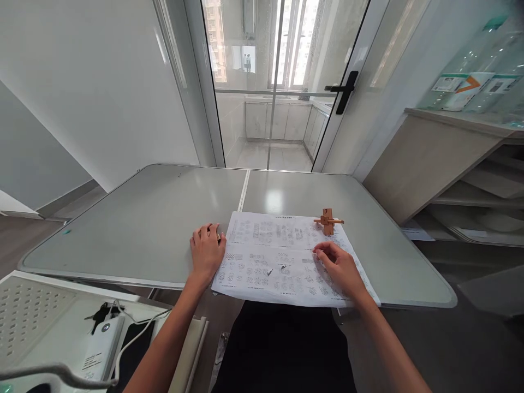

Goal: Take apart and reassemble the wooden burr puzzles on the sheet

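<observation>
Looking down on a pale tabletop (123, 218) and a printed sheet (282, 251) of small diagrams, lying between the two grips. Resting the left grip (207, 251) at the sheet's left edge, curling its fingers; showing a small brown item (219, 238) beside the fingertips, but not showing clearly whether holding it. Placing the right grip (338, 265) over the sheet's right half, bringing thumb and forefinger close together; not showing whether pinching anything between them. Finding a brown wooden piece (327, 214) just beyond the right grip, by the sheet's far right corner, being crossed by a thin stick (339, 221). Seeing two small dark bits (269, 272) on the sheet, to the left of the right grip. Noticing a white box (102, 349) nearer the body than the left grip, well apart from it.

Judging by such small parts, probably working best by pinching lightly with fingertips alone, keeping the left grip steadying the sheet's edge, and keeping the right forearm from dragging the paper and so nudging the wooden piece.
</observation>
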Tool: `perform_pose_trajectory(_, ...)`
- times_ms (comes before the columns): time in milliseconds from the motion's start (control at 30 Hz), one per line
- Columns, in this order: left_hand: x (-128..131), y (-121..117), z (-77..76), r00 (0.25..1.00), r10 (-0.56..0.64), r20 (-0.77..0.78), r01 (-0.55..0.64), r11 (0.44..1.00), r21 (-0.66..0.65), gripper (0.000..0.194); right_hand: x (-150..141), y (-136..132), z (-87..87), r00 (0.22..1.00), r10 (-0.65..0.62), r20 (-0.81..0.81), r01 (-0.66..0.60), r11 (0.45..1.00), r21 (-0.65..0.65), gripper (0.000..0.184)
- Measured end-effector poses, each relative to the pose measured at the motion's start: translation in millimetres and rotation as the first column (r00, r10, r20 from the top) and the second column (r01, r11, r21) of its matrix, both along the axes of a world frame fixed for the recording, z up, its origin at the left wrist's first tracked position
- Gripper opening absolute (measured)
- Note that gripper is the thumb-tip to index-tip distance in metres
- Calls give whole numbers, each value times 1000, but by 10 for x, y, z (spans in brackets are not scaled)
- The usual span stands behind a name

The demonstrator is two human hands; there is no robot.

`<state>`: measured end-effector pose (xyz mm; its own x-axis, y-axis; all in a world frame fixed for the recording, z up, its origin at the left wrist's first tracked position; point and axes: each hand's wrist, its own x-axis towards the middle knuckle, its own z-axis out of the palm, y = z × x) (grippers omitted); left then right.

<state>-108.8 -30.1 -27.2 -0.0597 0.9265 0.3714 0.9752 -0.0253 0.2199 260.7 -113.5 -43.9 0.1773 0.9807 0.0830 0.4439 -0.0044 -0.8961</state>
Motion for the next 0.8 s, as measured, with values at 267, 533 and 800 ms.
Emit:
perform_pose_trajectory(267,17,-46,62,999,-31,-18,31,1000,2,38,3,7,-4,1000,-5,4,5,1000,4,26)
perform_pose_trajectory(533,14,-86,60,997,-75,23,74,997,35,35,-1,0,9,1000,-7,9,7,1000,-1,24)
perform_pose_trajectory(800,111,-81,130,956,-238,173,212,965,157,31,12,-1,14,1000,2,27,-2,1000,-6,25)
